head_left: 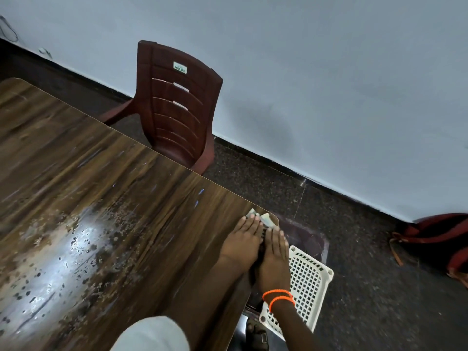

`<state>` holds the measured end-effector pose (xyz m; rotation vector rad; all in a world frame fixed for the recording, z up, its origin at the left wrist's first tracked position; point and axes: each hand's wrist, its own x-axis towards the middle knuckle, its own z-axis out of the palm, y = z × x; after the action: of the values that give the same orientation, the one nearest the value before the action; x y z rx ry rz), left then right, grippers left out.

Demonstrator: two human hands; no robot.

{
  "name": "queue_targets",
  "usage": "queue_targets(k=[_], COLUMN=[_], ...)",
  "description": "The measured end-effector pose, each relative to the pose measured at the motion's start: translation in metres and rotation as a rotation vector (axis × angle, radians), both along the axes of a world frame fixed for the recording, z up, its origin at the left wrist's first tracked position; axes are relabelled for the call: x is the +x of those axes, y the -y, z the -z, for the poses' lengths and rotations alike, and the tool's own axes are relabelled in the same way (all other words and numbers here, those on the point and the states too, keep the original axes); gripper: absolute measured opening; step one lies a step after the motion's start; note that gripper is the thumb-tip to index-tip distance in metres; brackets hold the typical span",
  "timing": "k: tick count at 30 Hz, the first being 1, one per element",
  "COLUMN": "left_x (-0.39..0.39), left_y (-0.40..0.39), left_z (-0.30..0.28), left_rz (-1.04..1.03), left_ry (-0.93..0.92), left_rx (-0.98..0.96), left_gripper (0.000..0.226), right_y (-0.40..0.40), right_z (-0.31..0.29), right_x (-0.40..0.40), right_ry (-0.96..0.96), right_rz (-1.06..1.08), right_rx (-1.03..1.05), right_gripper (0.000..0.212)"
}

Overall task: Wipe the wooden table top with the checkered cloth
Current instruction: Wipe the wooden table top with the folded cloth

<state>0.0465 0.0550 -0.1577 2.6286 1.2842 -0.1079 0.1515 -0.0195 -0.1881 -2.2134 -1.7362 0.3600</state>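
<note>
The wooden table top (106, 193) fills the left half of the head view, worn and shiny near the middle. At its far right corner lies the checkered cloth (265, 219), mostly hidden; only a pale folded bit shows beyond my fingertips. My left hand (243, 240) and my right hand (274, 259) lie flat side by side on the cloth, fingers straight, pressing it against the table corner. Two orange bands circle my right wrist.
A dark red plastic chair (177, 107) stands at the table's far edge by the wall. A white lattice basket (307, 277) sits on the floor beside the table corner. A red bag (440, 236) lies at the right by the wall.
</note>
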Motion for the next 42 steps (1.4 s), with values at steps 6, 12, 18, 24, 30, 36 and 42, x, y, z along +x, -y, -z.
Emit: queue_targets(k=[6,12,18,24,30,36,42], left_x=[0.011,-0.046,-0.094,-0.051,-0.041,-0.105,-0.137], left_y=[-0.042,-0.037,0.036,0.073,0.033,0.026,0.104], left_z=[-0.008,-0.009,-0.004,0.002,-0.008,-0.003,-0.002], left_rz=[-0.153,-0.263,-0.188,-0.057,-0.178,-0.366,-0.305], left_ry=[-0.066,-0.098,0.052,0.069,-0.026,-0.092,0.015], left_rx=[0.045,0.006,0.034,-0.05,-0.112,-0.038,0.004], left_gripper=[0.056,0.049,0.048,0.046,0.052,0.049,0.05], right_y=[-0.065,-0.064,0.023,0.074,0.011,-0.008,0.08], right_z=[0.004,-0.003,-0.007,-0.002,0.002,-0.004,-0.006], right_x=[0.01,-0.043,-0.083,-0.038,-0.031,-0.099,-0.126], right_ry=[-0.029,-0.027,-0.079,-0.082,-0.043,-0.011,-0.084], right_rz=[-0.051,-0.206,-0.166,-0.082,-0.1,-0.24,-0.256], right_rx=[-0.035,-0.03,0.032,0.023,-0.022,-0.046,0.014], right_gripper=[0.068,0.066,0.066,0.07,0.069,0.063,0.065])
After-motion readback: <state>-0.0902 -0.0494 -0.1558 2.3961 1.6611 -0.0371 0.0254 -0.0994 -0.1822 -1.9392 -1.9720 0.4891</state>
